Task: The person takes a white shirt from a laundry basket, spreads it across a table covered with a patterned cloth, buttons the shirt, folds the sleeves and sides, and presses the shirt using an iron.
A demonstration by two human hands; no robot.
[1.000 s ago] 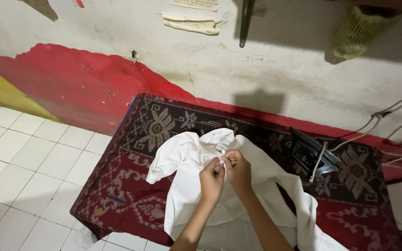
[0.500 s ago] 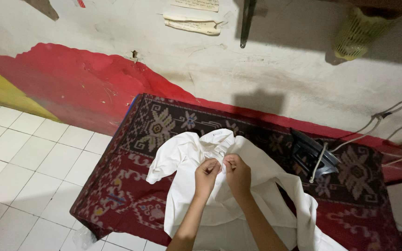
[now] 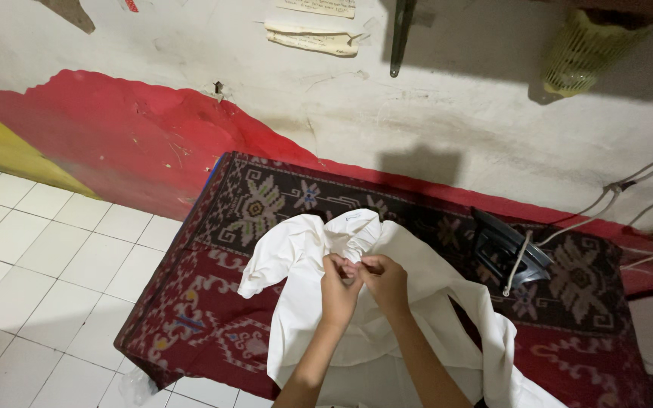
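Note:
A white shirt [image 3: 304, 302] lies spread on a table covered with a dark red patterned cloth [image 3: 213, 302]. Its collar [image 3: 357, 227] points toward the wall. My left hand [image 3: 339, 283] and my right hand [image 3: 385, 281] meet at the shirt's front just below the collar. Both pinch the white fabric there with closed fingers, thumbs nearly touching. One short sleeve [image 3: 270, 261] hangs out to the left. My forearms come up from the bottom edge and cover the middle of the shirt.
A dark clothes iron [image 3: 504, 249] with a white cord [image 3: 519, 261] stands on the cloth to the right of the shirt. Cables run along the red and white wall behind. White floor tiles [image 3: 47, 257] lie left of the table. A yellow-green basket [image 3: 580, 53] hangs upper right.
Both hands have stayed at the shirt's front below the collar, shifting only slightly while working the fabric. The shirt and iron have not moved.

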